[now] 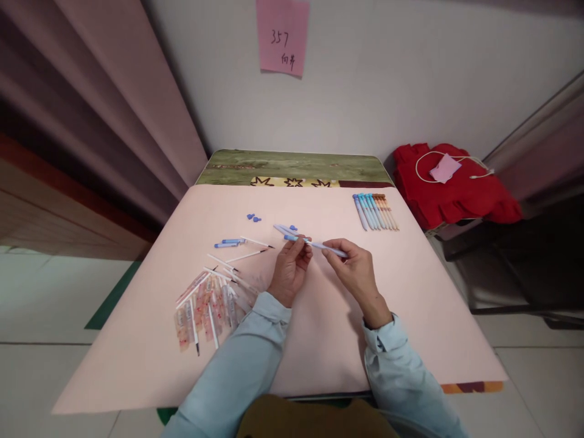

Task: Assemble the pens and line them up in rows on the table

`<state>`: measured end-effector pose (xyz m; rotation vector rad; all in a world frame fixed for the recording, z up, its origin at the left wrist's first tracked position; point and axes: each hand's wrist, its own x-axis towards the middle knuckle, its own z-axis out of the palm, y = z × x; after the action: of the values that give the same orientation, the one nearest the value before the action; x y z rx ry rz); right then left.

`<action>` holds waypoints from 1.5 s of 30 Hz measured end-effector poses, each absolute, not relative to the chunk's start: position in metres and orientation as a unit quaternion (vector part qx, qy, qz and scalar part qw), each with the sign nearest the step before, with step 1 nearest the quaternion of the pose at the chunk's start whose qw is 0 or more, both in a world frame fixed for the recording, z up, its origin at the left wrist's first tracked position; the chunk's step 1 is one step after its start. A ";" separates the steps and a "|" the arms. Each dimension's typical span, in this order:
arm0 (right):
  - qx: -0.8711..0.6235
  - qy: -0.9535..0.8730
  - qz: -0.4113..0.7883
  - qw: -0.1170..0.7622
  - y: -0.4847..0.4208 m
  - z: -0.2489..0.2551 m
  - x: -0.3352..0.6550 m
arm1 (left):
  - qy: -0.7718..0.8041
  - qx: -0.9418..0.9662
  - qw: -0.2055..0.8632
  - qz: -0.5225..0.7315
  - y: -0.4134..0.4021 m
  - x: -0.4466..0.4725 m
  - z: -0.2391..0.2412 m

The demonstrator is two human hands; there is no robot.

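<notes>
Over the middle of the table, my left hand (291, 272) is closed, its thumb and fingers pinching a blue pen part with a clip (290, 238). A pale lavender pen barrel (336, 249) is pinched between the thumb and fingers of my right hand (356, 267). Its tip end points at the blue part; whether the two are joined I cannot tell. Just beyond my left fingers are more pale barrels (283, 229) and a small dark blue cap piece (293, 227). Two similar blue cap pieces (253, 218) lie farther left.
Two blue clip parts (230, 242) lie left of my hands. Nearer are several white refills (246, 255) and a heap of clear, pink-printed pieces (207, 304). Finished-looking pens (375, 212) stand in a row at the far right. Red cloth (460, 194) is beside the table.
</notes>
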<state>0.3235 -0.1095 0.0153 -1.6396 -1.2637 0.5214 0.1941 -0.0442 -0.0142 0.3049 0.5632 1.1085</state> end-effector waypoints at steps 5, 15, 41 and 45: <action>-0.684 -0.547 0.150 0.459 -0.109 0.014 0.323 | 0.265 0.175 0.797 0.514 -0.046 0.196 -0.012; -0.717 -0.537 0.145 0.420 -0.109 0.018 0.319 | 0.281 0.182 0.782 0.526 -0.044 0.198 -0.014; -0.731 -0.532 0.181 0.387 -0.112 0.018 0.316 | 0.297 0.131 0.783 0.530 -0.043 0.195 -0.019; -0.732 -0.534 0.191 0.378 -0.113 0.020 0.316 | 0.292 0.134 0.785 0.530 -0.043 0.195 -0.019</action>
<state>0.3159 -0.1126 0.0197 -1.8709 -1.3651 0.4875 0.1946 -0.0433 -0.0194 0.2899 0.6302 1.1429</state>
